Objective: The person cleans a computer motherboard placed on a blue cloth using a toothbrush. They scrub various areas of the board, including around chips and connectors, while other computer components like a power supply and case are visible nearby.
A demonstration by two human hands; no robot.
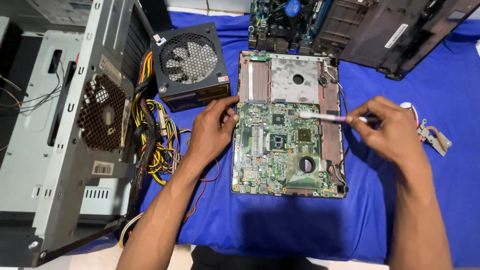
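Your two hands: left hand [212, 130] rests open on one green laptop motherboard [280, 150] in its open case; right hand [390, 130] pinches one white-tipped brush [325, 117] at three o'clock.

Bright, even overhead light, sharp focus throughout, a soft dark shadow on the blue cloth [300, 225] at the bottom edge.

White barcode label [102, 168] on grey computer case [60, 150]; small white-red sticker [160, 38] on black power supply [192, 65]; long white label [396, 35] on dark laptop shell [400, 30].
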